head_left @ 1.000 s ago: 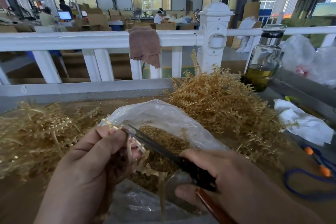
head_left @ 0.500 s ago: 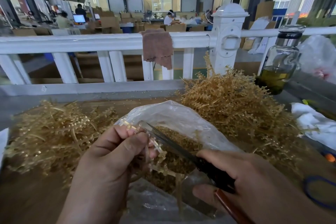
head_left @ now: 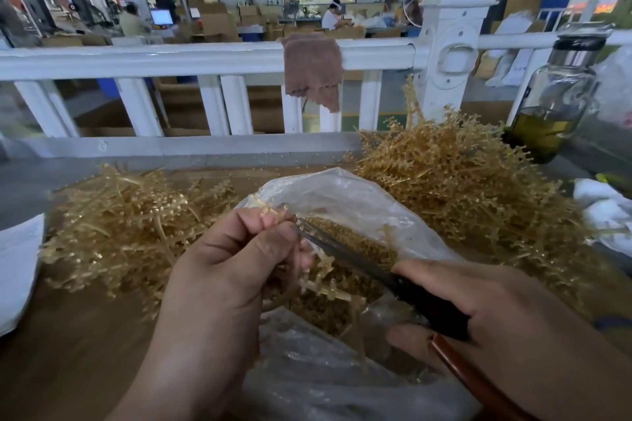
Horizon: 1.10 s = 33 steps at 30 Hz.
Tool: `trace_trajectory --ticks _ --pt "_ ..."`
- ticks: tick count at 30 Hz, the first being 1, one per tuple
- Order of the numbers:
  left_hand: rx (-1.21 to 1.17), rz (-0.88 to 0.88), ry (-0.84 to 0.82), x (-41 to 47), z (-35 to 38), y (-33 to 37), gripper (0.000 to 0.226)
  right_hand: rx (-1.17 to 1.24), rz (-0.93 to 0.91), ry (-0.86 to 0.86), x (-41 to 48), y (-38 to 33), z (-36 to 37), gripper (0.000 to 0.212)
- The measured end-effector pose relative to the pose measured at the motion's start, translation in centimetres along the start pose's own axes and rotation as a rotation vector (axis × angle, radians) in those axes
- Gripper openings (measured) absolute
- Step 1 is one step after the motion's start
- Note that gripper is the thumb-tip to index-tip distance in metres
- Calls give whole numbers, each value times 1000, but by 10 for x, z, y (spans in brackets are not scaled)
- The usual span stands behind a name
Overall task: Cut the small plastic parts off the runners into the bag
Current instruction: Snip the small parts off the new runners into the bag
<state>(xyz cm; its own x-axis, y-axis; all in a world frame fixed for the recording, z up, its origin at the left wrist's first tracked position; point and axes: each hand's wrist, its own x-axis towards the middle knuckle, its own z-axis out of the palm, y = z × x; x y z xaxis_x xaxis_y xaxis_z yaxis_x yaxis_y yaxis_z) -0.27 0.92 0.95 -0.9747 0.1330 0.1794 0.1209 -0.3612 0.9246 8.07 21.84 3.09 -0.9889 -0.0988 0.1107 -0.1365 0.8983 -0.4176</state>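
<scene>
Runner sits pinched in the left hand, thumb and fingers curled tight on it, right over the open mouth of the bag. Its top end pokes out above the fingertips and the rest hangs down toward the cut parts heaped inside. The right hand is wrapped round the dark handle of the scissors; the blades look nearly together, tip right at the left fingertips and touching the runner. The left hand covers most of the cut spot, so I can't tell exactly where the blades bite. The bag lies on the table between two golden heaps: a flatter left pile and a taller right pile that crowds up against the bag's far side. Behind that, a bottle with yellowish liquid stands near the post of the white railing, and a brown cloth is draped over the rail. White paper sits at the left edge, a white rag at the right.
</scene>
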Motion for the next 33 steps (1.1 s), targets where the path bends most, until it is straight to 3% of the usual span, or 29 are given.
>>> trace_trajectory --ticks 7,12,21,33 --pt "74 21 -21 0 -3 2 21 -33 -1 39 0 -3 -1 68" --pt "110 48 -24 -1 -3 2 7 -50 -33 67 0 -3 -2 53" --pt "140 74 -48 1 -6 -1 22 -64 -116 203 3 -2 -1 56" --pt "119 31 -68 1 -7 1 15 -59 -94 133 4 -6 -1 55"
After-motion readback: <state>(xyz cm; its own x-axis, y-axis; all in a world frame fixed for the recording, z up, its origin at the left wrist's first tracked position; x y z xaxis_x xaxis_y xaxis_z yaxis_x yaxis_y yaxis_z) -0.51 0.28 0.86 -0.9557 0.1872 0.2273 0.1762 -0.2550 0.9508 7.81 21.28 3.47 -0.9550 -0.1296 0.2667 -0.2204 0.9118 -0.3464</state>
